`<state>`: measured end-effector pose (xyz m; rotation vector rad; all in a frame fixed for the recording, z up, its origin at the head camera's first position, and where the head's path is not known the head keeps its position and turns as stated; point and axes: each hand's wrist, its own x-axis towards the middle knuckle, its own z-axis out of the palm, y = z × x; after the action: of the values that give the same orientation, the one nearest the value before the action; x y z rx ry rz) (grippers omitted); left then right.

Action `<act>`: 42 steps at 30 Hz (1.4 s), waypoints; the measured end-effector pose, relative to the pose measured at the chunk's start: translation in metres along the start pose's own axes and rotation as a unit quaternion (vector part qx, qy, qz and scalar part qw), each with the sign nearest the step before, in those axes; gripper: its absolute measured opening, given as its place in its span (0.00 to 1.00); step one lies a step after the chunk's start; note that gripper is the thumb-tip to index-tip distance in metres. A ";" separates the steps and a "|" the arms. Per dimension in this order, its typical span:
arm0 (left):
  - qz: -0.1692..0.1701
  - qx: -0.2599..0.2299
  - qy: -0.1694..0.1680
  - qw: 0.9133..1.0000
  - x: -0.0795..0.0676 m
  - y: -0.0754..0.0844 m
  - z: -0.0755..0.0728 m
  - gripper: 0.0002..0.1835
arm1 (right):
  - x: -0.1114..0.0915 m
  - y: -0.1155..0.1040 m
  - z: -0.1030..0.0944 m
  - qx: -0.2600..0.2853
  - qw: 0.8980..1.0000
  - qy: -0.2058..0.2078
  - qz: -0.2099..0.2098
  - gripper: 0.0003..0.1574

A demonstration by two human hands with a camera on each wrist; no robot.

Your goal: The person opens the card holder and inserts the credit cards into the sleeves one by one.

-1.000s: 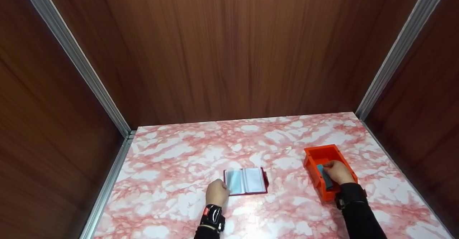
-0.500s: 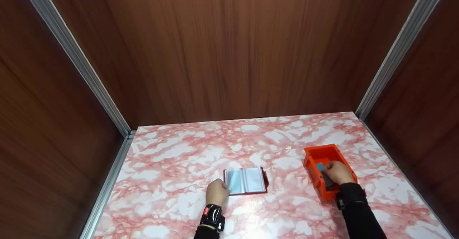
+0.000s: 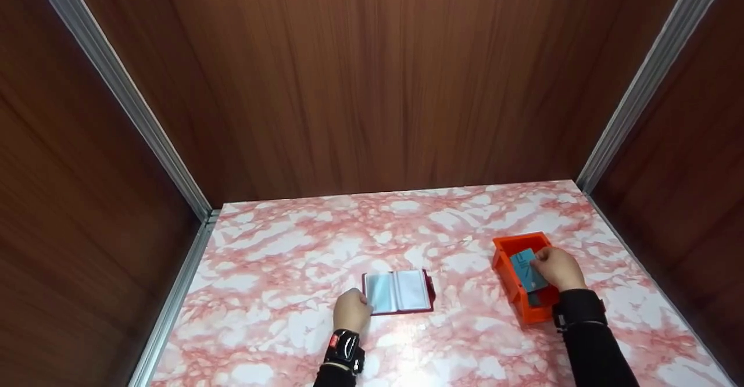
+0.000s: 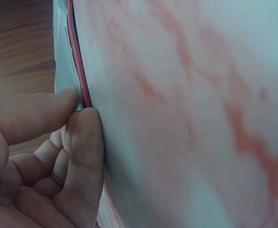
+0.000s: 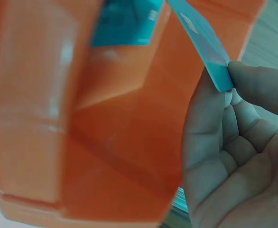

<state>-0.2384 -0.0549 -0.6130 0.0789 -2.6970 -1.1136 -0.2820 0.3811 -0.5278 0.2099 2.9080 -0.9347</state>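
In the head view, an opened card holder (image 3: 413,290) with a dark red cover and clear sleeves lies on the table. My left hand (image 3: 350,310) pinches its left edge between thumb and curled index finger, seen close up in the left wrist view, where the red edge (image 4: 77,57) runs up from the fingertips. On the right, my right hand (image 3: 559,267) pinches a blue card (image 3: 527,272) by one side, tilted over an orange bin (image 3: 536,316). Another blue-green card (image 5: 125,23) lies inside that bin in the right wrist view.
A pink-and-white marbled table (image 3: 279,259) carries everything. Dark brown wood panels (image 3: 360,85) enclose its back and both sides, joined by grey metal posts (image 3: 645,73). The bin walls rise around the right hand's work.
The right hand has risen from low inside the bin, bringing up the blue card, whose printed face now shows. The left hand and card holder stay where they were.
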 end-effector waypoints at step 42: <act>-0.001 0.017 -0.003 1.000 0.001 -0.003 0.003 0.12 | 0.002 -0.093 0.018 0.062 0.991 0.048 -0.107 0.14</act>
<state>-0.2407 -0.0548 -0.6171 0.0852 -2.7218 -1.0704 -0.2982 0.2954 -0.4894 -0.0521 3.0072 -1.1692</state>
